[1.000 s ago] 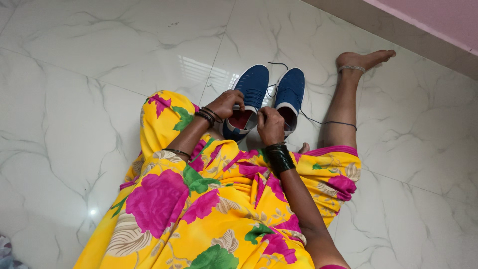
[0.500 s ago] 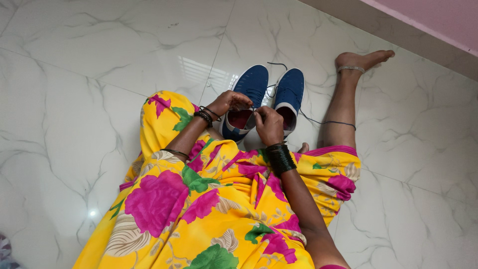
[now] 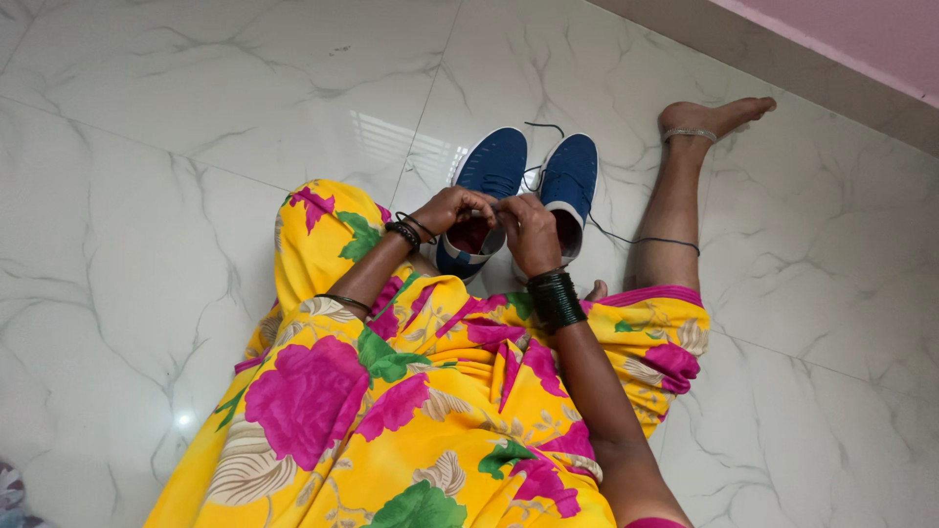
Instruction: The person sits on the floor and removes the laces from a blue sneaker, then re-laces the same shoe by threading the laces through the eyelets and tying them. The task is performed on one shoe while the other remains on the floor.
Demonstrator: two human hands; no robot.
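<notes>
Two blue sneakers with white soles stand side by side on the marble floor between my legs. My left hand [image 3: 452,209] and my right hand [image 3: 529,229] meet over the opening of the left sneaker [image 3: 486,176], fingers pinched on its dark lace. The right sneaker [image 3: 568,183] stands just beyond my right hand, and its loose dark lace [image 3: 641,240] trails across the floor toward my leg. Both wrists carry dark bangles. What the fingertips hold is partly hidden by the hands.
I sit on a white marble floor [image 3: 196,117] in a yellow floral garment [image 3: 411,391]. My bare right leg [image 3: 685,186] with an anklet stretches out to the right. A grey skirting and pink wall [image 3: 841,49] run along the top right.
Both hands have drawn closer together above the left sneaker's opening. The right hand moved slightly up and to the right. The sneakers stayed in place.
</notes>
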